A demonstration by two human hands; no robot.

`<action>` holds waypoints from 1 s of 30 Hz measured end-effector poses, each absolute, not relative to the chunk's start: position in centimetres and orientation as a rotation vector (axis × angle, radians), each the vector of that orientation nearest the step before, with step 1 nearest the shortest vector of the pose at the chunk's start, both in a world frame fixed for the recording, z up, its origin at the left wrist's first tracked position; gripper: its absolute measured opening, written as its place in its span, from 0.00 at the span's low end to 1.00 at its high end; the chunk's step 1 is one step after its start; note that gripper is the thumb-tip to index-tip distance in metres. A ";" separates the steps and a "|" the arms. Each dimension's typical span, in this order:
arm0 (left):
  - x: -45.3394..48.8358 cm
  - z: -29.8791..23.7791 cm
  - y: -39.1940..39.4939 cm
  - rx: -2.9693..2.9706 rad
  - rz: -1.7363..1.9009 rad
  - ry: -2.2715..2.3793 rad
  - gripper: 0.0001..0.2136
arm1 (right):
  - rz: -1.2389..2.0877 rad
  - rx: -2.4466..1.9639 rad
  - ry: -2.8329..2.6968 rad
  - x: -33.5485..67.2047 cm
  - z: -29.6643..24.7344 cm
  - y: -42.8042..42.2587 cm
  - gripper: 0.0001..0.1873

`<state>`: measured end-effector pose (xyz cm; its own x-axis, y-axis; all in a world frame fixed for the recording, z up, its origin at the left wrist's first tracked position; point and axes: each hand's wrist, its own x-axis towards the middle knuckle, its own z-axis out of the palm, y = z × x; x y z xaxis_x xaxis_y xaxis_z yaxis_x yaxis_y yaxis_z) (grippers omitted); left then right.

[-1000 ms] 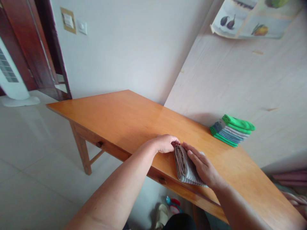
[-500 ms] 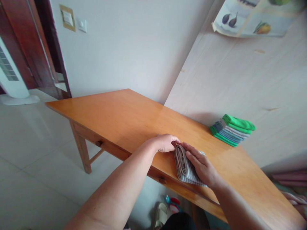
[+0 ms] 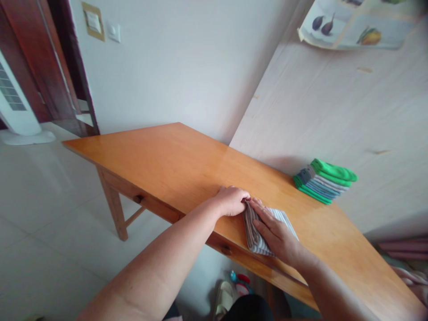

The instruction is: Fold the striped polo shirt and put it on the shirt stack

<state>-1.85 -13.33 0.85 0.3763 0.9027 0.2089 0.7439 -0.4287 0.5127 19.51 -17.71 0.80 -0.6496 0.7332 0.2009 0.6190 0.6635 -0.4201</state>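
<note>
A folded grey-and-white striped cloth (image 3: 287, 220) lies near the front edge of the orange wooden table (image 3: 174, 160). My right hand (image 3: 274, 232) rests flat on top of it, fingers stretched out and pressing down. My left hand (image 3: 231, 200) is curled at the cloth's far left corner, fingertips pinching its folded edge. Both forearms reach in from the bottom of the view.
A stack of folded green, grey and blue cloths (image 3: 323, 180) sits at the back of the table against the wall. A drawer knob (image 3: 138, 199) shows under the table edge. Slippers (image 3: 230, 296) lie on the tiled floor below. A white fan (image 3: 15, 107) stands at far left.
My right hand has slid toward me along the cloth, uncovering more of its striped right side. My left hand has stayed at the corner.
</note>
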 end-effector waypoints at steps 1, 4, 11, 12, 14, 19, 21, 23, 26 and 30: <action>-1.8 0.9 -13.4 2.312 0.667 1.443 0.13 | 0.438 -1.063 -2.541 19.5 0.8 -17.8 0.29; -1.7 0.8 -13.4 2.313 0.663 1.445 0.13 | 0.434 -1.065 -2.568 19.6 1.0 -17.9 0.30; -1.8 0.6 -13.2 2.328 0.666 1.433 0.12 | 0.463 -1.107 -2.513 19.9 2.0 -18.6 0.32; -1.8 0.6 -13.1 2.323 0.673 1.427 0.12 | 0.451 -1.112 -2.500 20.0 2.2 -18.9 0.33; -1.9 0.6 -13.1 2.309 0.685 1.406 0.11 | 0.406 -1.114 -2.491 20.2 2.6 -19.7 0.37; -1.8 0.6 -13.1 2.292 0.686 1.401 0.10 | 0.274 -1.132 -2.528 20.3 2.3 -21.7 0.45; -1.8 0.6 -13.0 2.286 0.684 1.403 0.10 | 0.256 -1.148 -2.482 20.4 1.7 -22.1 0.38; -1.7 0.6 -13.0 2.281 0.686 1.408 0.10 | 0.237 -1.153 -2.440 20.5 1.2 -22.2 0.30; -1.7 0.4 -13.0 2.285 0.690 1.417 0.10 | 0.150 -1.086 -2.433 20.7 0.9 -22.2 0.20; -1.7 0.5 -13.0 2.308 0.692 1.418 0.10 | -0.015 -0.951 -2.445 20.4 0.9 -22.3 0.17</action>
